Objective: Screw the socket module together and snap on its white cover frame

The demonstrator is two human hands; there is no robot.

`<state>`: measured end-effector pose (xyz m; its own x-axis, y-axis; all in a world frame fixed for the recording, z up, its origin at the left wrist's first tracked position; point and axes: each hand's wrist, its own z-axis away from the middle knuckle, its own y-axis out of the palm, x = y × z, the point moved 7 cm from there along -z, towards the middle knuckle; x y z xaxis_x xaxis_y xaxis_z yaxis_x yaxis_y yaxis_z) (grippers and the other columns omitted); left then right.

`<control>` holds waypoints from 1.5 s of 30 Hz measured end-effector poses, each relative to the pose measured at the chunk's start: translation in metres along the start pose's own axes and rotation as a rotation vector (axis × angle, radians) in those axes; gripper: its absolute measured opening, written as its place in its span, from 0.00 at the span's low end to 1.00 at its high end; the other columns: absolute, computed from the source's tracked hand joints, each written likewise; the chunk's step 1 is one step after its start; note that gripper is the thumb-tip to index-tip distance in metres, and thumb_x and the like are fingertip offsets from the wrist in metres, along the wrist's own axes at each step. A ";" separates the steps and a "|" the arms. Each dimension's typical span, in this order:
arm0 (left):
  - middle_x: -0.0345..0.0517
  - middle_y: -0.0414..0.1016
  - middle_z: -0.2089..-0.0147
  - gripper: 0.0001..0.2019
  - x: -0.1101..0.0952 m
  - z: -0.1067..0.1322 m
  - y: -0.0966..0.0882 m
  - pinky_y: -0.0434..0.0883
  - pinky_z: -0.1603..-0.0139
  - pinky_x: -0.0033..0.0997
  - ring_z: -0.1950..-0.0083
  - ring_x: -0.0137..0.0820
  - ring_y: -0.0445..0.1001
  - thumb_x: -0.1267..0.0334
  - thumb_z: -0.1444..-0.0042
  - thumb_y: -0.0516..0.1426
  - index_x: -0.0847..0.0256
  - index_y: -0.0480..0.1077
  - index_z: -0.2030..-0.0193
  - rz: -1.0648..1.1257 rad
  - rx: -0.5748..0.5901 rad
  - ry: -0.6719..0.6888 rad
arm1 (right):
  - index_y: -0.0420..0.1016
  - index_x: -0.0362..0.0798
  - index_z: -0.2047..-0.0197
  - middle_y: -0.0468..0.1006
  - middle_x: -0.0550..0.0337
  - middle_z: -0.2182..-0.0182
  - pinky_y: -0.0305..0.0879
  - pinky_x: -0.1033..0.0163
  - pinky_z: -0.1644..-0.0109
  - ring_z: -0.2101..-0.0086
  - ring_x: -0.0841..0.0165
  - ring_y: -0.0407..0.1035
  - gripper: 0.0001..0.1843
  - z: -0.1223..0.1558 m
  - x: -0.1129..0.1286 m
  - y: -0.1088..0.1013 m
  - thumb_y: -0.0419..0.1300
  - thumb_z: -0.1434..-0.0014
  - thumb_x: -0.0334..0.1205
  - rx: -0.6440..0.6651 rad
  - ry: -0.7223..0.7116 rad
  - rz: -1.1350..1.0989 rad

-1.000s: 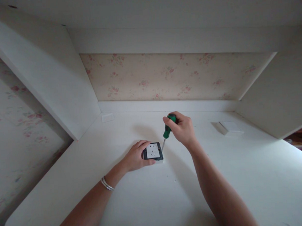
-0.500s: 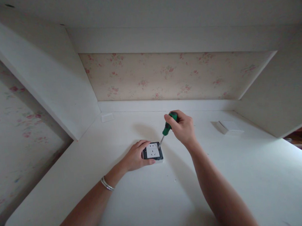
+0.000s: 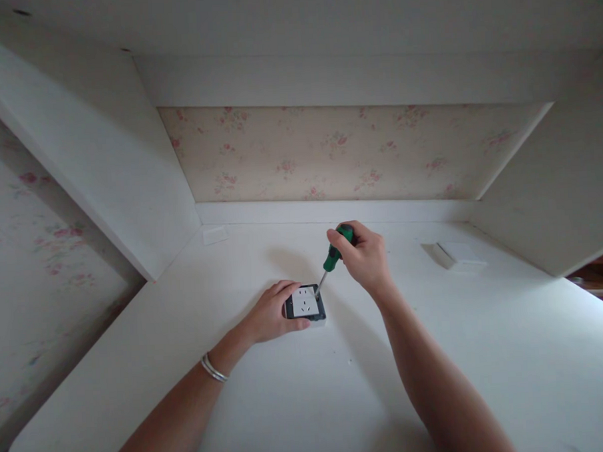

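Observation:
A wall socket [image 3: 305,302], white in the middle with a dark frame, lies face up in a pale box on the white desk. My left hand [image 3: 275,314] grips it from the left, fingers at the far edge and thumb along the near edge. In my right hand [image 3: 365,253] is a screwdriver [image 3: 333,256] with a green and black handle, fingers wrapped round its top. Its metal shaft slants down to the left, and the tip meets the right side of the socket's dark frame. Whether a screw sits under the tip is too small to tell.
A white block-like piece [image 3: 460,256] rests on the desk [image 3: 270,414] at the right, beyond my right hand. A thin white flat piece [image 3: 214,235] lies at the back left. White side panels [image 3: 102,141] and an overhead shelf [image 3: 323,25] enclose the desk.
Almost nothing differs. The screwdriver handle and my right hand have shifted very slightly, while my left hand and the socket stay in place.

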<state>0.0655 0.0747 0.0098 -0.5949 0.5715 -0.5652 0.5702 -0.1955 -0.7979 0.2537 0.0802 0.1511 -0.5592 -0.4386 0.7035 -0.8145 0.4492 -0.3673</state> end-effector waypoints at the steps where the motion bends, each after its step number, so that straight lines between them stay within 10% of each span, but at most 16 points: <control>1: 0.50 0.61 0.38 0.40 0.000 0.000 0.000 0.58 0.36 0.44 0.38 0.44 0.60 0.42 0.54 0.62 0.55 0.58 0.36 -0.001 0.000 0.001 | 0.71 0.47 0.72 0.66 0.66 0.83 0.57 0.69 0.74 0.81 0.74 0.62 0.18 0.000 0.000 0.000 0.58 0.44 0.54 0.002 -0.002 0.002; 17: 0.51 0.62 0.39 0.39 -0.002 0.000 -0.002 0.60 0.37 0.45 0.39 0.44 0.61 0.42 0.54 0.62 0.56 0.59 0.37 0.016 -0.009 0.011 | 0.71 0.48 0.70 0.68 0.65 0.80 0.58 0.67 0.72 0.79 0.74 0.60 0.13 0.002 0.023 0.001 0.58 0.43 0.48 0.120 -0.114 0.076; 25: 0.51 0.61 0.39 0.39 -0.002 -0.002 -0.001 0.60 0.37 0.44 0.39 0.43 0.61 0.43 0.53 0.62 0.55 0.58 0.37 0.017 -0.005 0.023 | 0.61 0.53 0.42 0.72 0.55 0.53 0.68 0.63 0.59 0.60 0.68 0.69 0.22 0.007 0.041 0.009 0.55 0.39 0.42 0.320 -0.188 -0.050; 33: 0.51 0.61 0.38 0.39 -0.002 0.000 -0.001 0.59 0.37 0.45 0.38 0.44 0.60 0.43 0.53 0.62 0.56 0.59 0.37 0.026 -0.004 0.013 | 0.53 0.60 0.35 0.64 0.56 0.42 0.67 0.57 0.49 0.53 0.66 0.69 0.26 0.010 0.029 0.019 0.48 0.35 0.42 0.459 -0.109 -0.200; 40: 0.51 0.62 0.39 0.38 -0.004 -0.001 -0.003 0.59 0.37 0.44 0.39 0.44 0.61 0.45 0.53 0.63 0.56 0.59 0.37 0.025 -0.017 0.018 | 0.68 0.54 0.46 0.76 0.57 0.60 0.68 0.61 0.57 0.61 0.66 0.70 0.20 0.005 0.031 0.012 0.57 0.40 0.49 0.272 -0.156 -0.010; 45: 0.50 0.62 0.39 0.38 -0.004 -0.001 -0.002 0.59 0.38 0.45 0.39 0.44 0.61 0.45 0.53 0.63 0.55 0.59 0.37 0.032 -0.008 0.022 | 0.54 0.58 0.35 0.67 0.55 0.44 0.66 0.58 0.48 0.51 0.67 0.67 0.25 0.009 0.031 0.021 0.48 0.35 0.42 0.409 -0.174 -0.101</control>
<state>0.0673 0.0733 0.0141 -0.5635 0.5826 -0.5857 0.5933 -0.2080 -0.7776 0.2179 0.0689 0.1591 -0.4633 -0.6041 0.6484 -0.8407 0.0683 -0.5371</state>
